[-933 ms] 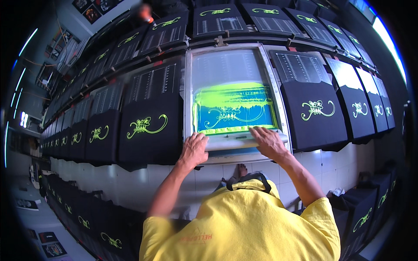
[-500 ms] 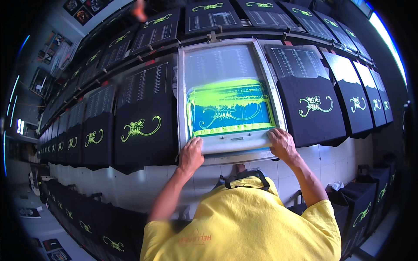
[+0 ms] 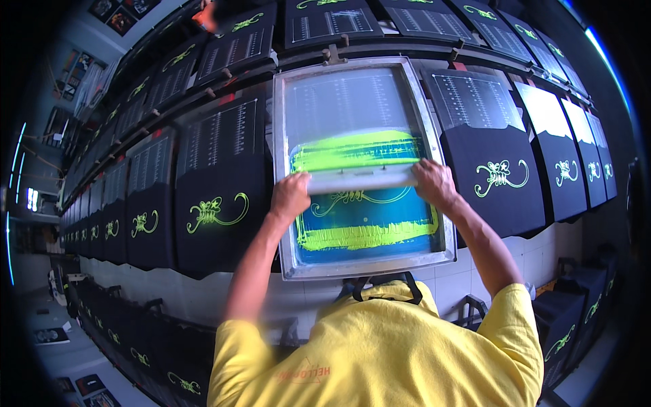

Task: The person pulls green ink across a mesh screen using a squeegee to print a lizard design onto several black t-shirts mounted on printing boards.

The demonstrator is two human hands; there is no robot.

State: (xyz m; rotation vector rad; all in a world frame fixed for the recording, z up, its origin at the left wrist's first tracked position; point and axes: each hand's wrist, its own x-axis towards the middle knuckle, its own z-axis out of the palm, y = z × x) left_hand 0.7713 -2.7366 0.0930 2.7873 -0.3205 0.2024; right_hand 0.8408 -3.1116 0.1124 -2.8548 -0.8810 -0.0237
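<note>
My left hand (image 3: pixel 291 195) and my right hand (image 3: pixel 435 183) are closed round the two ends of a wide, pale squeegee (image 3: pixel 363 180). It lies crosswise over the middle of a silk-screen frame (image 3: pixel 371 269) with a metal rim. Bright yellow-green ink (image 3: pixel 359 147) is smeared on the mesh beyond the squeegee. A second, ragged band of ink (image 3: pixel 366 235) runs across the near part. Between that band and the squeegee, blue stencil shows, with part of a curling design (image 3: pixel 352 198); the squeegee hides the rest.
Left of the frame is a board with a black shirt (image 3: pixel 217 210) bearing a yellow-green print. To the right is another printed black shirt (image 3: pixel 500 173). More such boards line both sides and the row beyond. Behind me, printed black fabric (image 3: pixel 139 356) hangs along another row.
Both hands have moved the squeegee away from my body, from the frame's near end to its middle. The near ink band and more of the blue stencil are now uncovered.
</note>
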